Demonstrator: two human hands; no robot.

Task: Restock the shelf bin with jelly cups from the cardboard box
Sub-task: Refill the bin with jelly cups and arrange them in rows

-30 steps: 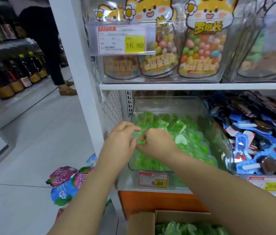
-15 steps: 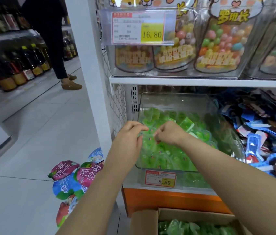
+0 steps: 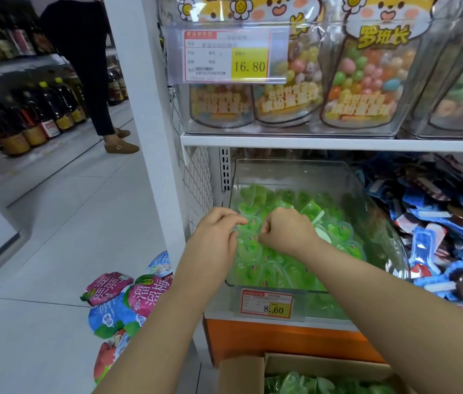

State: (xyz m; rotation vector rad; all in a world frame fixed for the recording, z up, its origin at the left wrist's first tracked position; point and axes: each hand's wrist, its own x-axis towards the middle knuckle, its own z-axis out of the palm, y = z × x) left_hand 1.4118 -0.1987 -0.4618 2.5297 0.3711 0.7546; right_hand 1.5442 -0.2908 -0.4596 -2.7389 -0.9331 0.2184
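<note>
The clear shelf bin [image 3: 295,172] already had lots of green jelly cups [image 3: 335,231] in it. They were piled up to about the middle of its walls, so there was room on top for more. The job looked partly done, not finished.

The left hand [image 3: 216,237] and the right hand [image 3: 284,234] were close together at the front left of the bin, right on the cups. The fingers of both hands were curled. I could not tell if they pinched a cup or only touched the pile.

The cardboard box [image 3: 241,373] sat low down, under the arms, in front of the shelf. It was open, and leftover cups [image 3: 309,383] showed inside it, so more trips were likely needed.

A price tag [image 3: 267,307] hung on the front of the bin. Just beside it on the right was a heap of blue snack packs [image 3: 437,228]. On the white shelf board [image 3: 338,143] above stood big candy bags [image 3: 366,81] full of colored balls.

The floor [image 3: 54,251] was pale tile. Some snack pouches [image 3: 119,302] lay on it near the shelf post. Far off to the left were dark bottles [image 3: 39,118], and another person's legs [image 3: 91,95] stood in the aisle.
</note>
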